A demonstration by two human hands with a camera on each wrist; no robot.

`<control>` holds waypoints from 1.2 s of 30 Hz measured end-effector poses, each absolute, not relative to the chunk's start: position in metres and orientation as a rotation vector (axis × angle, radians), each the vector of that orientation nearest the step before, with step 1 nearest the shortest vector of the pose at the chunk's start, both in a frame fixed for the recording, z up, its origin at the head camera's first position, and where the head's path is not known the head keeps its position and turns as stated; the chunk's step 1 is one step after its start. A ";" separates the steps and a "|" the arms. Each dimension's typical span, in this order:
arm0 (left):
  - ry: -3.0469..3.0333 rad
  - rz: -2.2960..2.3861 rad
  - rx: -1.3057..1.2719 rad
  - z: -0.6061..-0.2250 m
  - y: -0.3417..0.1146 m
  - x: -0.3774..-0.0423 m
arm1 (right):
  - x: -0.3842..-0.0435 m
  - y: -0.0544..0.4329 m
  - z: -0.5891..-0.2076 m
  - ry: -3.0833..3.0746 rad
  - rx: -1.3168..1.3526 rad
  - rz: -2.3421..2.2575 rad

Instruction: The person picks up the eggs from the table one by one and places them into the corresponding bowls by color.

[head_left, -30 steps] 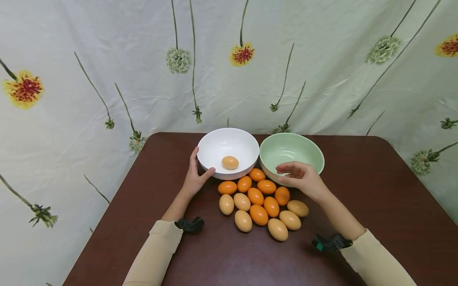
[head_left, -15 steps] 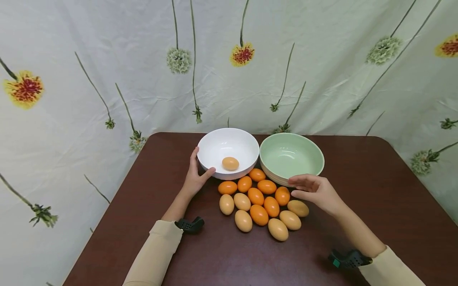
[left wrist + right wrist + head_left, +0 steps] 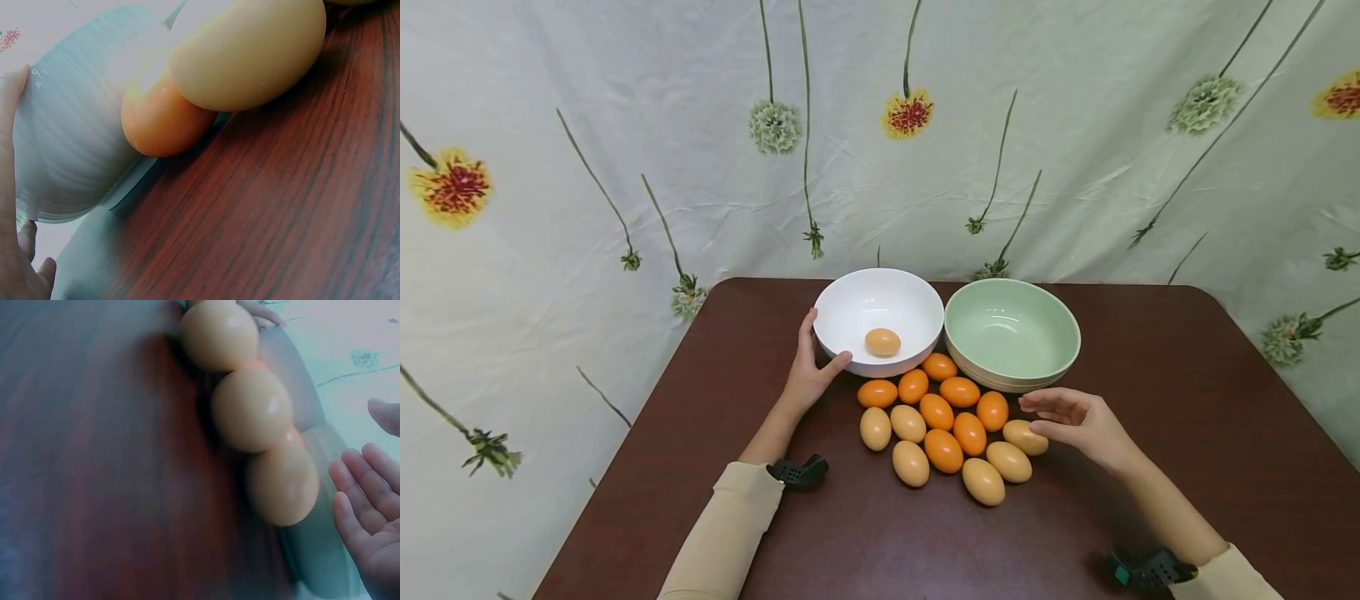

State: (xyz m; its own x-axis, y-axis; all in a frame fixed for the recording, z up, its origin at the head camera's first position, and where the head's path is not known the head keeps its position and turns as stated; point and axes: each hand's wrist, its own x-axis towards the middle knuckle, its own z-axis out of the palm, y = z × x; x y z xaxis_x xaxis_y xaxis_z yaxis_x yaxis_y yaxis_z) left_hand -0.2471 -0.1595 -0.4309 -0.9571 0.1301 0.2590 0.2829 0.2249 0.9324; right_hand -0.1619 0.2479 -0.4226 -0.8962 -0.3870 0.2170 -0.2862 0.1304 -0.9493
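Observation:
My left hand (image 3: 805, 375) rests against the outside of a white bowl (image 3: 838, 300), thumb at its front rim and fingers along its left side. One light brown egg (image 3: 882, 342) lies in this bowl. In the left wrist view the thumb lies along the white bowl's ribbed wall (image 3: 69, 131). My right hand (image 3: 1086, 425) holds nothing; its fingers are loosely bent in front of a green bowl (image 3: 1015, 329), close to a light brown egg (image 3: 1025, 437). The right wrist view shows the palm of the right hand (image 3: 375, 512) with relaxed, parted fingers.
Several orange eggs (image 3: 943, 451) and light brown eggs (image 3: 982, 482) lie grouped on the dark wooden table (image 3: 880, 542), in front of the two bowls. The bowls stand side by side near the table's back edge. Behind hangs a flowered cloth (image 3: 850, 192).
My right hand has moved from over the green bowl toward the front right, down beside the eggs. The left hand, both bowls and the eggs stay where they were.

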 end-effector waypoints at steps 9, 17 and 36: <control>-2.358 -1.833 -0.403 -0.430 -0.160 -0.248 | -0.161 0.255 -0.444 2.323 -0.644 -1.891; -2.361 -1.840 -0.404 -0.429 -0.159 -0.246 | -0.161 0.256 -0.456 2.308 -0.599 -1.871; -2.355 -1.835 -0.409 -0.431 -0.160 -0.247 | -0.159 0.256 -0.461 2.371 -0.531 -1.779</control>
State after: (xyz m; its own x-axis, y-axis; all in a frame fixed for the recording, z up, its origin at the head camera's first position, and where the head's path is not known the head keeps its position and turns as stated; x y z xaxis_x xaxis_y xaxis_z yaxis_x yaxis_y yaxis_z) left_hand -0.2465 -0.1596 -0.4310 -0.9552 0.1332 0.2643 0.2889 0.2249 0.9306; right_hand -0.1592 0.2561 -0.4615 -0.9295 -0.3535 0.1054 -0.2000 0.2429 -0.9492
